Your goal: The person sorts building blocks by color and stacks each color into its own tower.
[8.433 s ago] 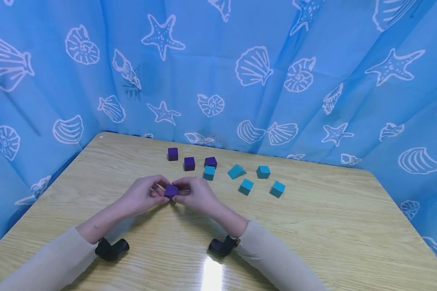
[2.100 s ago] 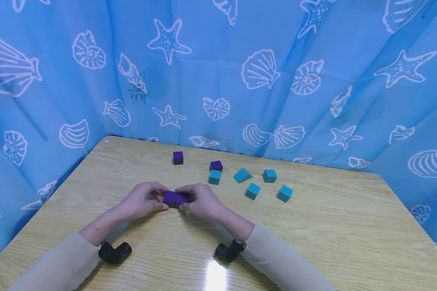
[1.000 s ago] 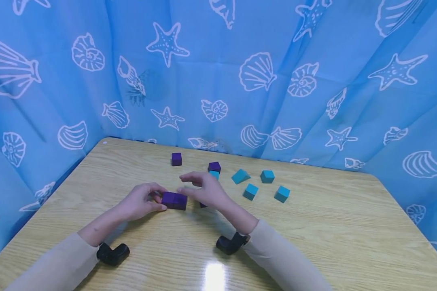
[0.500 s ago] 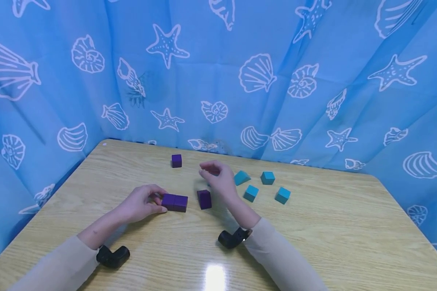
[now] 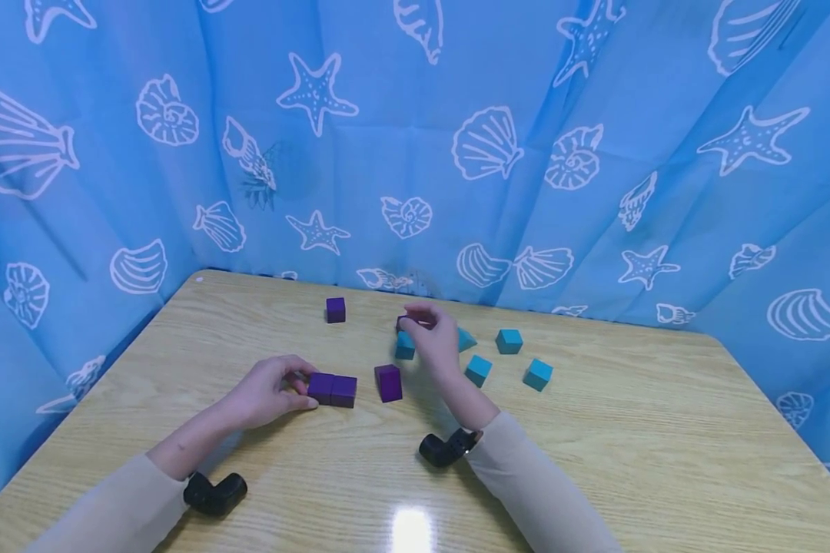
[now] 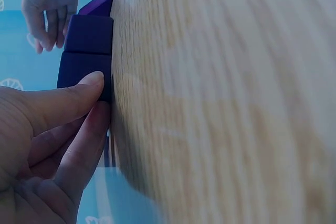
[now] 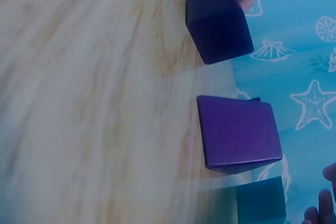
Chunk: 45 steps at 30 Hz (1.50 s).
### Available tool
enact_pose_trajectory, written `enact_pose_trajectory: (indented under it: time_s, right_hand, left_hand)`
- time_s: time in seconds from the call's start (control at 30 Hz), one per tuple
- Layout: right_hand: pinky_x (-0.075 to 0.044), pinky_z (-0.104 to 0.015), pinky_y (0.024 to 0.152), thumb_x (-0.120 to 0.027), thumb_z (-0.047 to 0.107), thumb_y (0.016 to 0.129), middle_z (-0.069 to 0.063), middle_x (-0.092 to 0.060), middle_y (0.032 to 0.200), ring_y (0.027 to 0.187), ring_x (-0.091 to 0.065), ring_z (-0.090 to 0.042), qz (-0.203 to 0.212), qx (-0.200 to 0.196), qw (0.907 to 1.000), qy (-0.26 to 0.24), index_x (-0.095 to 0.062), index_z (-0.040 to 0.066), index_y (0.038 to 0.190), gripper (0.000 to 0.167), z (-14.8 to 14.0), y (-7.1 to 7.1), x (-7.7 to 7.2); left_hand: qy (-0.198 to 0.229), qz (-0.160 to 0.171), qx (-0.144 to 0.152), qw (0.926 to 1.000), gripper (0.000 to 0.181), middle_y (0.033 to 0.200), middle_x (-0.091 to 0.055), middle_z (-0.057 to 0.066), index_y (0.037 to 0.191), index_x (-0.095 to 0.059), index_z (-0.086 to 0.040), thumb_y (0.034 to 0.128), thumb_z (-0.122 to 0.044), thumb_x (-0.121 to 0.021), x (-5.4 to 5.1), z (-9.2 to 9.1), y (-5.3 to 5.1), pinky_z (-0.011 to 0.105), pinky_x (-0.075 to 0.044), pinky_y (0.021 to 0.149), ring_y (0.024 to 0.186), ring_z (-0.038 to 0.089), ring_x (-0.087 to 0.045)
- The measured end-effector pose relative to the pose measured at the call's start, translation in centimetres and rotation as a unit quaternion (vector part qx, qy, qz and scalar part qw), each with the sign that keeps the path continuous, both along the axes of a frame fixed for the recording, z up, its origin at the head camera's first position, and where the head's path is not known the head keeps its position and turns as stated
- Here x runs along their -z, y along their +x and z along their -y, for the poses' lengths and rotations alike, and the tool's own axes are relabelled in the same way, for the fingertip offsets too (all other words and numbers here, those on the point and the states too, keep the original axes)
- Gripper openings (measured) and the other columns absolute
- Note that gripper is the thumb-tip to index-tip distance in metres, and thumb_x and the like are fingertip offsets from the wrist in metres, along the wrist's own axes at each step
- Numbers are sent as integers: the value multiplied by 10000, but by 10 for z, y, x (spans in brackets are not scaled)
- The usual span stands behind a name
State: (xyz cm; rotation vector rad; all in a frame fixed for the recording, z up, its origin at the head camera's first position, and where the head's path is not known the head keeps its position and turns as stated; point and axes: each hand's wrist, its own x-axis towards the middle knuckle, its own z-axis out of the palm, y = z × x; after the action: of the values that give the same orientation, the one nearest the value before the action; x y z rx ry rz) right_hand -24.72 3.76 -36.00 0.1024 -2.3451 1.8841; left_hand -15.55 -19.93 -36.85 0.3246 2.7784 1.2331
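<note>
Two purple cubes stand side by side on the table. My left hand (image 5: 270,390) pinches the left cube (image 6: 84,69) between thumb and fingers; the right cube (image 5: 343,391) touches it. Just to their right sits a separate purple block (image 5: 388,382), which looks wedge-shaped in the left wrist view. My right hand (image 5: 437,342) hovers at the back with loosely bent fingers, right by a purple block (image 5: 401,323) that it partly hides. In front of that block stands a teal cube (image 5: 404,347). In the right wrist view, its fingers (image 7: 326,205) appear above the blocks.
Another purple cube (image 5: 335,310) stands at the back left. On the right lie a teal wedge (image 5: 466,339), partly behind my right hand, and three teal cubes: a back one (image 5: 509,341), a front one (image 5: 479,370) and a right one (image 5: 538,374). A blue shell-patterned curtain (image 5: 415,138) hangs behind the table.
The right hand has let go of the right purple cube and moved back and right to the rear purple block. The left hand keeps its hold. Earlier, one purple cube was held; now two stand together.
</note>
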Motion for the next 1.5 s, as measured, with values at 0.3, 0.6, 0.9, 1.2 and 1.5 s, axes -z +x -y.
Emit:
enact_pose_trajectory:
  time_s: [0.3,0.6,0.9,1.2,1.5]
  right_hand:
    - [-443,-437,1006,-693,83,845,-212,-565,1243,1179,-513,-329,511,199,9985,-74,-559,-37,1214,410,-1,-8,4]
    - [-460,-414,1005,-721,106,835,-205,-585,1243,1183,-546,-326,823,189,9964,2,-562,-31,1269,481,1,-13,9]
    - [-461,-408,1003,-739,166,824,-193,-591,1262,1193,-539,-326,997,356,9936,400,-575,-1,1291,522,4,-19,16]
    - [-447,-418,1025,-745,193,826,-169,-588,1304,1255,-504,-318,1179,501,9904,513,-614,40,1273,490,3,-19,16]
    - [-456,-416,1015,-751,197,823,-169,-605,1287,1243,-519,-320,1157,602,9890,703,-641,51,1246,461,5,-21,15]
  left_hand:
    - [-35,-34,18,10000,379,904,-641,44,1133,-637,19,790,-77,-766,0,0,-1,287,-448,706,817,143,-575]
    - [-46,-27,24,10000,384,870,-642,33,1129,-639,20,783,-84,-771,1,1,-1,290,-442,708,812,140,-575]
    - [-73,-55,68,9999,387,910,-651,37,1131,-638,19,787,-93,-774,2,3,-2,289,-453,716,830,141,-587]
    - [-18,-63,119,9999,388,910,-649,39,1132,-636,22,789,-96,-773,4,2,-2,278,-457,709,831,139,-587]
    - [-74,-170,170,9997,381,887,-646,27,1129,-644,19,791,-102,-772,3,3,-2,320,-467,740,803,119,-583]
